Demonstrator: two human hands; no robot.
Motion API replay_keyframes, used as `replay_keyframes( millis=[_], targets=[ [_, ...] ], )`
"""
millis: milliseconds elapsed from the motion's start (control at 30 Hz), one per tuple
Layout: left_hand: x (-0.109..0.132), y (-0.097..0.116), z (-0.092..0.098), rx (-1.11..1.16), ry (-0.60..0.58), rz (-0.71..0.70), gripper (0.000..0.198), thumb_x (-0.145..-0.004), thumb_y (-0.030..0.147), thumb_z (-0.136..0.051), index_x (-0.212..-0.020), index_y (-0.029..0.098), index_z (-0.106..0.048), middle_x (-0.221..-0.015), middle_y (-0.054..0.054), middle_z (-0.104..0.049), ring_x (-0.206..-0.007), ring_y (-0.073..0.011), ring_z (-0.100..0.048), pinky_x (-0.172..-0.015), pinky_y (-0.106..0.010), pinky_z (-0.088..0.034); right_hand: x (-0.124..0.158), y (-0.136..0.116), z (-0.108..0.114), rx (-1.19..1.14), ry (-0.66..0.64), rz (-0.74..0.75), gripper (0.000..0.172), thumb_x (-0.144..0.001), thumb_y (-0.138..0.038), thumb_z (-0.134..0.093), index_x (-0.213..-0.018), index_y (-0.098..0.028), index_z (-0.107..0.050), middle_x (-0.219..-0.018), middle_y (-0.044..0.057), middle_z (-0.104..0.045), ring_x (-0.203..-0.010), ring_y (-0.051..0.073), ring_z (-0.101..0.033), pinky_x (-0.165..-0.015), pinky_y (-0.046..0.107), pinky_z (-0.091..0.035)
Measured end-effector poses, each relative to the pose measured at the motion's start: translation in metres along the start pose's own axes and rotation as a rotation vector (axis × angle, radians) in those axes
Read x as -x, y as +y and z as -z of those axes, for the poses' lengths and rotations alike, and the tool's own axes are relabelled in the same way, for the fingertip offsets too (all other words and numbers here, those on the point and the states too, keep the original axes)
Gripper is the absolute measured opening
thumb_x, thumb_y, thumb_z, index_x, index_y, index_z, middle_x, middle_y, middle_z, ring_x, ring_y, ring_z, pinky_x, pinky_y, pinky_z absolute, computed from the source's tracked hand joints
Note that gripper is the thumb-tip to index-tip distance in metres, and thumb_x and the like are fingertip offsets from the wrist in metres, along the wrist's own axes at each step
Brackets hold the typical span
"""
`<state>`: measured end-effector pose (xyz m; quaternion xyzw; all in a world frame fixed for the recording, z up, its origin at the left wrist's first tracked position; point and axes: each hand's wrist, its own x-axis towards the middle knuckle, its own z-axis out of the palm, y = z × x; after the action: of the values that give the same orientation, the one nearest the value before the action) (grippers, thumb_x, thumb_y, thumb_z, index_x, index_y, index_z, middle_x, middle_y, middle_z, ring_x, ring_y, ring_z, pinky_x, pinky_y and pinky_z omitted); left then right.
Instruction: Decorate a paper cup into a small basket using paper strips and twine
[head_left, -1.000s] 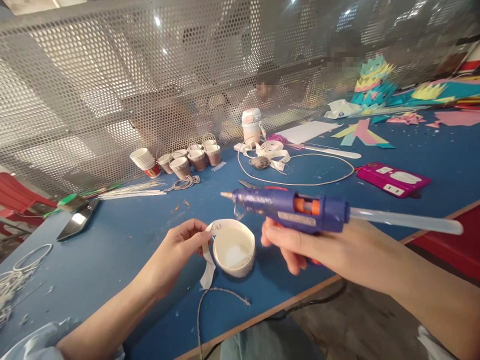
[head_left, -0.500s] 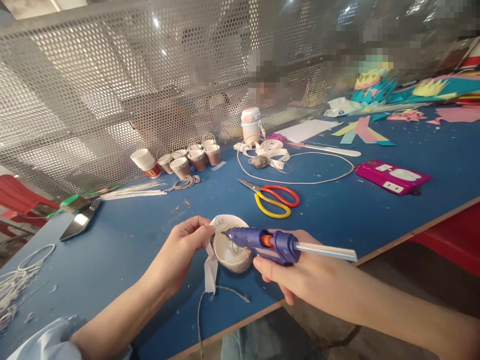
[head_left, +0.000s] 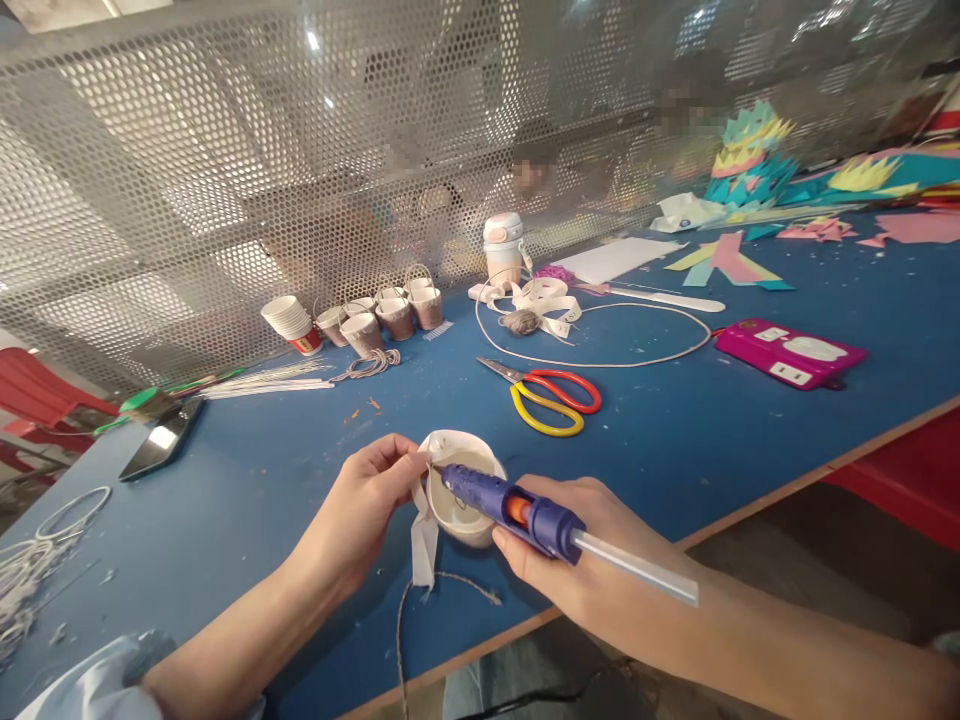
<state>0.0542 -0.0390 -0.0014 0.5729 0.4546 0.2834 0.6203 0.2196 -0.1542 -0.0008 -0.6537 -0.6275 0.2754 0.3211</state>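
My left hand (head_left: 379, 485) pinches a white ribbon (head_left: 424, 545) at the left rim of a small cup (head_left: 480, 536). The ribbon's tail dangles beside the cup, near a loose length of twine (head_left: 401, 630). Wrapped around a blue glue gun (head_left: 480, 492), my right hand (head_left: 607, 530) holds it over the cup's opening. The gun's nozzle points left, close to my left fingertips; whether it touches the ribbon I cannot tell. A clear glue stick (head_left: 637, 570) sticks out of the gun's back. My palm hides the gun's handle.
Scissors (head_left: 551, 397) lie beyond the cup. Behind are several twine-handled cups (head_left: 396, 318), stacked paper cups (head_left: 291, 322), a bottle (head_left: 503, 250) and a ribbon coil (head_left: 551, 298). A pink power strip (head_left: 791, 352) sits right, a phone (head_left: 161, 440) left. The table edge (head_left: 750, 515) runs close by.
The glue gun has tilted, its rear swinging down, and its nozzle has moved slightly left and lower inside the cup. My left hand stays nearly still on the ribbon.
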Motion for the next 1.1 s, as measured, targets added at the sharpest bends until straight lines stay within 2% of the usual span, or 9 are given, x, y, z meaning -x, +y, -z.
replay_keyframes(
  millis=[100, 267, 367, 567, 700, 867, 967, 1100],
  targets=[
    [0.000, 0.000, -0.001, 0.001, 0.001, -0.007, 0.028, -0.068, 0.040, -0.072, -0.065, 0.017, -0.056, -0.061, 0.002, -0.056, -0.058, -0.0110, -0.049, -0.059, -0.023, -0.039, 0.001, 0.002, -0.003, 0.072, 0.010, 0.019, 0.012, -0.080, -0.020, -0.055, -0.068, -0.022, -0.051, -0.062, -0.001, -0.063, -0.057, 0.015, -0.053, -0.052, 0.026, -0.031],
    [0.000, -0.001, -0.002, 0.008, 0.005, -0.023, 0.028, -0.069, 0.039, -0.072, -0.065, 0.016, -0.056, -0.062, 0.002, -0.056, -0.059, -0.0108, -0.049, -0.059, -0.023, -0.040, 0.003, 0.005, -0.008, 0.172, 0.051, 0.019, 0.015, -0.075, -0.018, -0.057, -0.067, -0.022, -0.045, -0.055, -0.003, -0.055, -0.046, 0.012, -0.041, -0.048, 0.027, -0.026],
    [0.000, -0.001, -0.002, 0.012, 0.004, -0.028, 0.028, -0.070, 0.039, -0.071, -0.065, 0.016, -0.056, -0.062, 0.002, -0.056, -0.060, -0.0107, -0.048, -0.059, -0.023, -0.041, 0.003, 0.007, -0.009, 0.186, 0.060, 0.020, 0.016, -0.073, -0.016, -0.058, -0.068, -0.022, -0.044, -0.056, -0.002, -0.056, -0.046, 0.012, -0.042, -0.048, 0.026, -0.026],
    [0.001, -0.002, -0.001, 0.014, 0.007, -0.023, 0.027, -0.070, 0.039, -0.071, -0.065, 0.017, -0.056, -0.063, 0.002, -0.056, -0.059, -0.0108, -0.048, -0.058, -0.023, -0.040, -0.001, 0.002, -0.004, 0.019, 0.028, 0.010, 0.017, -0.083, -0.022, -0.053, -0.066, -0.021, -0.052, -0.058, -0.001, -0.058, -0.051, 0.012, -0.046, -0.048, 0.025, -0.032],
    [0.001, -0.003, 0.000, 0.018, 0.002, -0.023, 0.028, -0.070, 0.040, -0.071, -0.066, 0.017, -0.056, -0.063, 0.002, -0.057, -0.058, -0.0112, -0.049, -0.058, -0.023, -0.041, -0.004, -0.002, 0.002, -0.027, -0.009, 0.074, 0.016, -0.083, -0.019, -0.053, -0.069, -0.021, -0.059, -0.062, 0.001, -0.061, -0.054, 0.013, -0.047, -0.050, 0.025, -0.035],
    [0.000, -0.004, 0.000, 0.024, 0.000, -0.031, 0.029, -0.070, 0.040, -0.071, -0.065, 0.017, -0.055, -0.063, 0.002, -0.056, -0.060, -0.0109, -0.048, -0.059, -0.023, -0.040, -0.002, 0.000, -0.003, -0.024, 0.034, 0.000, 0.021, -0.084, -0.022, -0.050, -0.063, -0.021, -0.049, -0.058, -0.002, -0.056, -0.050, 0.012, -0.042, -0.048, 0.025, -0.031],
    [0.001, -0.004, -0.001, 0.011, 0.004, -0.030, 0.029, -0.071, 0.041, -0.071, -0.066, 0.017, -0.055, -0.064, 0.002, -0.056, -0.061, -0.0111, -0.047, -0.060, -0.024, -0.040, 0.001, 0.002, -0.007, 0.065, 0.053, -0.040, 0.018, -0.081, -0.023, -0.054, -0.065, -0.022, -0.046, -0.059, -0.001, -0.056, -0.052, 0.013, -0.044, -0.050, 0.026, -0.031],
    [0.003, -0.004, -0.001, -0.001, 0.015, -0.036, 0.030, -0.072, 0.042, -0.071, -0.066, 0.017, -0.055, -0.064, 0.002, -0.057, -0.062, -0.0111, -0.047, -0.062, -0.024, -0.039, 0.006, 0.001, -0.008, 0.178, 0.067, -0.024, 0.017, -0.077, -0.018, -0.056, -0.067, -0.022, -0.043, -0.057, -0.002, -0.055, -0.050, 0.013, -0.043, -0.050, 0.026, -0.028]
  ],
)
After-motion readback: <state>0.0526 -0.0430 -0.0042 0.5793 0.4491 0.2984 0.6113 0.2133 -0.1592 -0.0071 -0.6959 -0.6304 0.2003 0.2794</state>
